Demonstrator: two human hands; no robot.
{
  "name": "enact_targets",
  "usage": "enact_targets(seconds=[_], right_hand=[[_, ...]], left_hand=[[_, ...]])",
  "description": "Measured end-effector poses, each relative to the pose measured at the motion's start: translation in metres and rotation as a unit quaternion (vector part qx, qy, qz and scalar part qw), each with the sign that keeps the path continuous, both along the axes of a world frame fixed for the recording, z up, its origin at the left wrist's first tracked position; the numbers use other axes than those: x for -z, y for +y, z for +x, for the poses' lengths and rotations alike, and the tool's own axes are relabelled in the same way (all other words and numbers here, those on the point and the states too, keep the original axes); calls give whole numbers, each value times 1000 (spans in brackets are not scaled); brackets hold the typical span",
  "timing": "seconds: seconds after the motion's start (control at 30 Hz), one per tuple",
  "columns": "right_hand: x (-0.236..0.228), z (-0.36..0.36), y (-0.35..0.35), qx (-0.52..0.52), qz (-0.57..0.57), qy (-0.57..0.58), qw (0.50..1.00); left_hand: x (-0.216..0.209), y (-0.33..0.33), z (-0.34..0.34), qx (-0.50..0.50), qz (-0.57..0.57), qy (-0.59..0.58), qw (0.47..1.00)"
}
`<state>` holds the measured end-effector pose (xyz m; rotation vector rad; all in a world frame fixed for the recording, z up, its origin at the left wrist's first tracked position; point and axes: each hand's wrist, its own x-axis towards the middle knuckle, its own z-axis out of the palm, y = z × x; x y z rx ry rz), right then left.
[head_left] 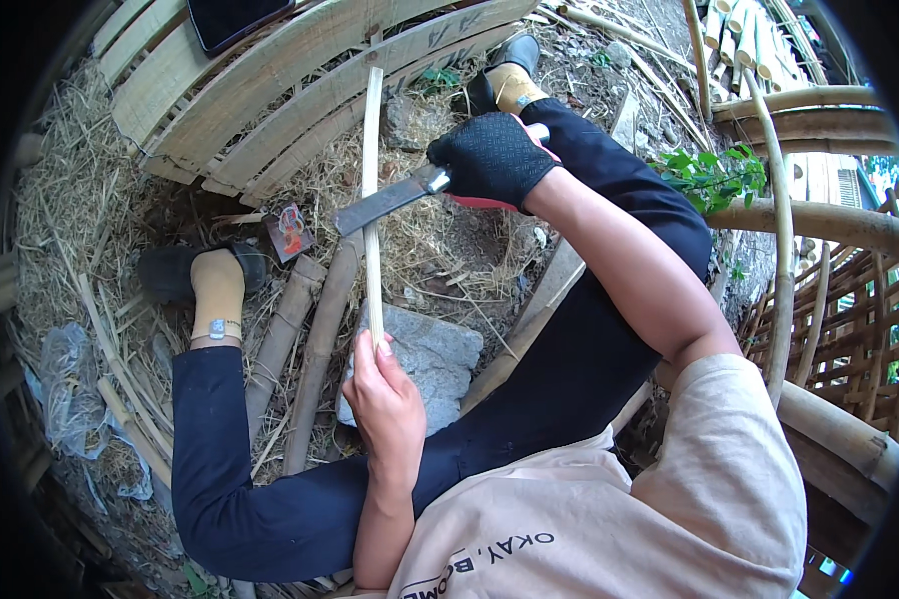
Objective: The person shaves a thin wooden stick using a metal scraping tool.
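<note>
My bare left hand (pixel 384 394) is closed round the lower end of a pale split bamboo strip (pixel 372 180), which stands nearly straight up in the picture. In a black glove with some red on it, my right hand (pixel 494 162) grips the handle of a machete (pixel 390 203). The machete's broad, flat, blunt-ended blade lies across the strip, a little above its middle. Whether the edge has cut into the bamboo I cannot tell. Below the strip's lower part, beside my left hand, is a grey stone block (pixel 425 354).
A low bamboo-slat platform (pixel 270 90) with a dark phone (pixel 235 20) on it stands at the far left. Bamboo poles (pixel 320 349) lie between my legs, on straw-strewn ground. A plastic bag (pixel 70 389) lies at left, a leafy plant (pixel 714 180) and bamboo railing (pixel 819 225) at right.
</note>
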<state>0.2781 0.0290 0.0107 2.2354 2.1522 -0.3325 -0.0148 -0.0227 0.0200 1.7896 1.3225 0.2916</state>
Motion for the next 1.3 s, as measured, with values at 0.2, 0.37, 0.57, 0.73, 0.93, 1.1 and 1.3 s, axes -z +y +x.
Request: enact_targets(seconds=[0.2,0.37,0.57,0.73,0.93,1.1,1.3], right_hand=[[7,17,4,118,-19,2,993],[2,5,-2,35,-6,30,999],[-6,-8,-2,14,-38,36,999],[4,-3,1,43,-17,15,999],[1,-6,0,52,-24,37,998],[-8,-7,-3,15,-25,10,1000],[4,-4,-3,27,-20,4,999]], left_hand=[[9,-7,1,-4,61,-41,997],[9,-2,0,-8,59,-51,997],[10,-1,-2,-27,55,-54,997],[11,-4,0,-8,66,-41,997],[2,-5,3,-21,26,-25,999],[9,-9,1,-22,36,-33,999],[10,-6,2,-7,49,-42,998]])
